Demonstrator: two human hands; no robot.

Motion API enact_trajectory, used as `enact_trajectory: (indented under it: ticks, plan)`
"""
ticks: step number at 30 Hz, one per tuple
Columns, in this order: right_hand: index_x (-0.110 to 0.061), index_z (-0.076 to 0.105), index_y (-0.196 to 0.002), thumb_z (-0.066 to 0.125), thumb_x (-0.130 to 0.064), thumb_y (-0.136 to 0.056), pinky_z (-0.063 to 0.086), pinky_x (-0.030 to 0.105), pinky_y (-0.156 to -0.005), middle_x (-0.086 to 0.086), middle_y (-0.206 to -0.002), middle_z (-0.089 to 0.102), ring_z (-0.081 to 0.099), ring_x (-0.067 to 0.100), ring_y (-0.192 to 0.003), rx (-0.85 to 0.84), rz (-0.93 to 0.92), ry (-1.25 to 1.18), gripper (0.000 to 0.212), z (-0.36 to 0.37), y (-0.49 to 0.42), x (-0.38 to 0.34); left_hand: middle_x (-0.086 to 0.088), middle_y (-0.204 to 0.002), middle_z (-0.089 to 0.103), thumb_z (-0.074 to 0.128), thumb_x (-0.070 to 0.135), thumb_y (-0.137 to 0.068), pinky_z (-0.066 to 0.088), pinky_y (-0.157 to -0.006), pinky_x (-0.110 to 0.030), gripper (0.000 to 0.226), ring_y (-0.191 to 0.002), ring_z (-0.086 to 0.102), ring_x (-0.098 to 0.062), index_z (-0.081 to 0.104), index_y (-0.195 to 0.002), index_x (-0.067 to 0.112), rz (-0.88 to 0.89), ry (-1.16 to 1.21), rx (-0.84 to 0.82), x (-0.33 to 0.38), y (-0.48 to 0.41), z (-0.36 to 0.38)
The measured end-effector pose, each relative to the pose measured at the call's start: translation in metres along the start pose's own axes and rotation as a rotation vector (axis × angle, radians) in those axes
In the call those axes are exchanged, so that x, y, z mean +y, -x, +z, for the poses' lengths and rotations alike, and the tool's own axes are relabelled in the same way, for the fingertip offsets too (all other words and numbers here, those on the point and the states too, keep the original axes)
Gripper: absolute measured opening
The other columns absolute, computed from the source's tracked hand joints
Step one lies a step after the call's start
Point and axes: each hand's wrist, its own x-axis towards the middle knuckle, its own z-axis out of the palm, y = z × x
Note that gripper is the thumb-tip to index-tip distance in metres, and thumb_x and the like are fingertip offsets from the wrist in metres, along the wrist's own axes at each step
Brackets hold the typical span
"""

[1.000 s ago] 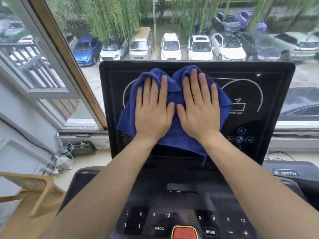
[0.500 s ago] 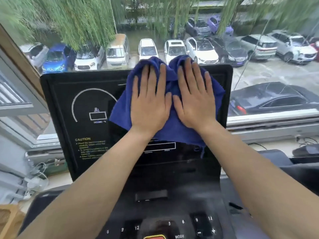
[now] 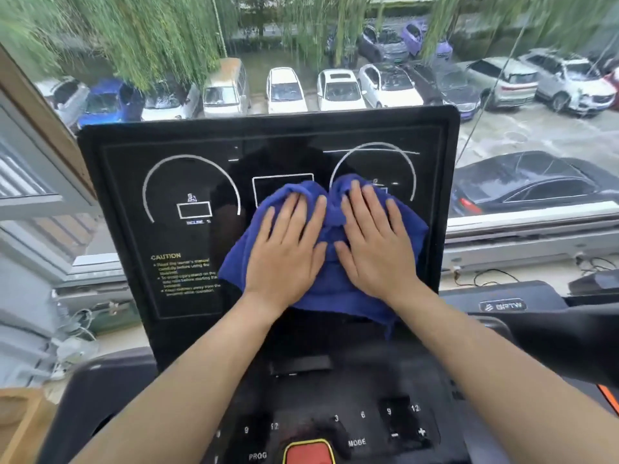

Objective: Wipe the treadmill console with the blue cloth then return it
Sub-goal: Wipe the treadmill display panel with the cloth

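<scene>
Nearest the camera sits one red button (image 3: 308,453) on the lower keypad. Above it, two hands press one blue cloth (image 3: 326,286) flat against the treadmill console (image 3: 187,279): the left hand (image 3: 284,251) and right hand (image 3: 376,244) lie side by side, fingers spread and extended upward, gripping nothing. The bunched cloth covers the panel's lower right, its long axis running roughly sideways.
</scene>
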Motion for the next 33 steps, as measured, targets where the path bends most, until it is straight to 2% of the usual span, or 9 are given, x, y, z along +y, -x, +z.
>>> enact_trajectory:
  ticks: [3,6,9,13,17,23,28,31,33]
  plan:
    - [-0.011,0.010,-0.158,0.037,-0.041,-0.103,0.006,0.045,-0.124,0.009,-0.165,0.007,0.006,0.023,-0.153,0.033,-0.022,-0.038,0.068,-0.017,-0.065,-0.038,-0.022,-0.156,0.034,0.040,0.037,-0.102,0.011,-0.121,-0.046,0.063,-0.147,0.027,-0.034,0.021,-0.156,0.010,-0.142,0.032,0.076,-0.053,-0.014,-0.016]
    - [-0.010,0.013,-0.158,0.035,-0.040,-0.103,0.005,0.045,-0.124,0.009,-0.166,0.011,0.009,0.024,-0.153,0.047,-0.059,-0.078,0.066,-0.015,-0.087,-0.100,-0.025,-0.157,0.031,0.041,0.035,-0.102,0.012,-0.121,-0.047,0.064,-0.147,0.024,-0.036,0.019,-0.156,0.009,-0.279,0.035,0.070,-0.097,0.013,-0.021]
    - [-0.010,0.007,-0.158,0.030,-0.038,-0.103,0.000,0.044,-0.124,0.007,-0.166,0.002,0.004,0.023,-0.154,0.004,-0.163,-0.070,0.066,0.000,-0.074,-0.161,-0.030,-0.155,0.030,0.035,0.035,-0.102,0.018,-0.118,-0.053,0.065,-0.145,0.022,-0.041,0.016,-0.156,0.004,-0.415,0.029,-0.011,-0.121,0.072,-0.016]
    - [-0.009,0.006,-0.159,0.029,-0.039,-0.104,-0.008,0.043,-0.123,0.006,-0.166,-0.002,0.001,0.022,-0.154,-0.089,-0.348,-0.004,0.066,0.025,-0.019,-0.190,-0.035,-0.149,0.033,0.038,0.033,-0.097,0.023,-0.113,-0.059,0.070,-0.140,0.023,-0.046,0.017,-0.154,-0.001,-0.448,0.008,-0.138,-0.116,0.143,-0.007]
    - [-0.013,0.014,-0.159,0.036,-0.039,-0.102,0.002,0.043,-0.123,0.003,-0.166,0.006,0.006,0.020,-0.154,-0.043,-0.407,0.030,0.066,0.025,-0.003,-0.138,-0.037,-0.146,0.038,0.039,0.035,-0.094,0.018,-0.114,-0.057,0.072,-0.138,0.024,-0.046,0.015,-0.152,-0.001,-0.364,0.013,-0.139,-0.090,0.124,-0.002]
    - [-0.009,0.019,-0.157,0.038,-0.038,-0.100,0.005,0.046,-0.123,0.008,-0.163,0.009,0.012,0.025,-0.153,0.017,-0.115,0.058,0.067,0.008,0.014,-0.004,-0.020,-0.157,0.033,0.037,0.040,-0.101,0.009,-0.121,-0.046,0.068,-0.146,0.026,-0.033,0.013,-0.156,0.009,-0.092,0.029,-0.039,0.004,0.015,0.004]
    - [0.002,0.027,-0.150,0.038,-0.036,-0.095,0.000,0.046,-0.122,0.018,-0.158,0.016,0.017,0.037,-0.147,-0.079,0.116,0.060,0.068,0.014,0.071,0.042,-0.012,-0.163,0.024,0.035,0.040,-0.102,-0.009,-0.121,-0.041,0.066,-0.150,0.020,-0.025,0.013,-0.158,0.011,0.150,0.005,-0.124,0.080,0.004,0.012]
    - [0.004,0.031,-0.148,0.038,-0.038,-0.095,-0.001,0.046,-0.122,0.026,-0.156,0.027,0.017,0.037,-0.146,-0.108,0.079,0.095,0.068,0.010,0.068,0.038,-0.012,-0.161,0.030,0.038,0.042,-0.102,-0.001,-0.122,-0.041,0.066,-0.148,0.027,-0.025,0.019,-0.157,0.011,0.217,-0.032,-0.097,0.062,0.007,0.011]
    - [0.002,0.027,-0.151,0.036,-0.039,-0.097,-0.006,0.042,-0.122,0.023,-0.159,0.025,0.013,0.034,-0.149,-0.060,0.038,0.073,0.069,-0.001,0.023,0.035,-0.015,-0.159,0.033,0.042,0.042,-0.100,0.009,-0.121,-0.042,0.067,-0.147,0.031,-0.027,0.023,-0.156,0.011,0.136,-0.034,-0.024,0.028,-0.013,0.000]
